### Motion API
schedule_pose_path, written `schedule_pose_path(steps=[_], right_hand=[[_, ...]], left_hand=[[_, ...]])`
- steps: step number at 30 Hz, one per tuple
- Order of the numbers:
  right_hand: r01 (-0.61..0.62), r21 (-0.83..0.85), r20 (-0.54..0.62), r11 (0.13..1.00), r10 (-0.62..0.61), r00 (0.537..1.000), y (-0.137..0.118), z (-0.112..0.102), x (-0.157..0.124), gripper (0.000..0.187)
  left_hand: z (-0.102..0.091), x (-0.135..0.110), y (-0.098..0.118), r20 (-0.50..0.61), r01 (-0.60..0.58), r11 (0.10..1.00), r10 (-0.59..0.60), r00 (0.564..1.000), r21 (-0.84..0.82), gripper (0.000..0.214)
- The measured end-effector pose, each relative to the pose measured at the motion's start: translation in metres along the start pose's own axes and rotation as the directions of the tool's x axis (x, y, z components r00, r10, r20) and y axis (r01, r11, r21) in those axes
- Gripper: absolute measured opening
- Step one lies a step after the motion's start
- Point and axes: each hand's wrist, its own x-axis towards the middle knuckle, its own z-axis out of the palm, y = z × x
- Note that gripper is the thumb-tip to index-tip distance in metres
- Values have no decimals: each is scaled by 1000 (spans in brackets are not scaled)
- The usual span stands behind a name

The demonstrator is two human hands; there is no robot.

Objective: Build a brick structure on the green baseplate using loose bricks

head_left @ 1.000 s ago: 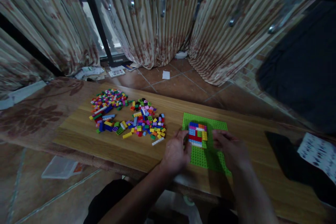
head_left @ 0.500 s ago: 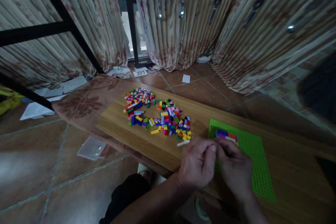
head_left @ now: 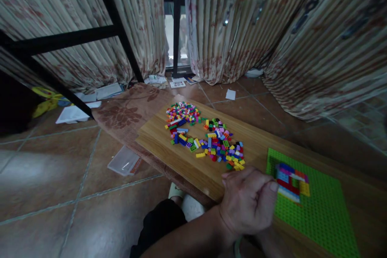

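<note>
My left hand (head_left: 248, 203) is curled into a fist at the near edge of the wooden board (head_left: 169, 151), thumb pressed against the forefinger; whatever it may hold is hidden. It sits between the loose brick pile (head_left: 211, 141) and the green baseplate (head_left: 320, 213). A small multicoloured brick build (head_left: 292, 181) stands on the baseplate, just right of the thumb. Only a strip of my right forearm (head_left: 269, 244) shows under the left hand, and its fingers are hidden.
A brown flowered cloth (head_left: 121, 115) lies under the board's far left end. A clear plastic box (head_left: 123, 161) and papers (head_left: 72, 113) lie on the tiled floor. Black metal bars (head_left: 117, 28) cross in front of the curtains.
The view has swung left, so the baseplate now sits at the right. My hands have pulled back from the build; the left is now a fist and the right has dropped out of sight beneath it.
</note>
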Motion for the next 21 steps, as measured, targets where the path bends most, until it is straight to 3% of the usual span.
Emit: schedule_pose_path(steps=[3, 6, 9, 12, 14, 15, 17, 21], right_hand=[[-55, -124, -220, 991, 27, 975, -21, 6, 2, 48], [31, -148, -241, 988, -66, 968, -23, 17, 5, 40], [254, 222, -170, 942, -219, 961, -12, 24, 11, 32], [332, 569, -194, 752, -270, 943, -5, 24, 29, 24], [314, 716, -214, 624, -233, 949, -10, 20, 52, 25], [295, 725, -207, 622, -212, 955, -15, 18, 65, 26], [316, 650, -139, 691, -301, 943, -27, 12, 92, 23], [424, 490, 114, 761, -539, 835, -45, 4, 131, 31]], left_hand=[[-5, 5, -2, -6, 19, 1000, -19, 1000, -11, 27], [-8, 8, -4, -35, 16, 1000, -16, 999, -11, 26], [-10, 10, -3, -68, -11, 1000, 10, 998, -11, 24], [-14, 13, -2, -91, -34, 999, 30, 995, -33, 24], [-17, 15, -3, -102, -43, 998, 38, 994, -52, 25], [-18, 16, -4, -106, -48, 997, 41, 993, -62, 25], [-21, 18, -6, -119, -50, 996, 41, 992, -78, 25], [-25, 21, -10, -136, -50, 994, 36, 990, -98, 23]])
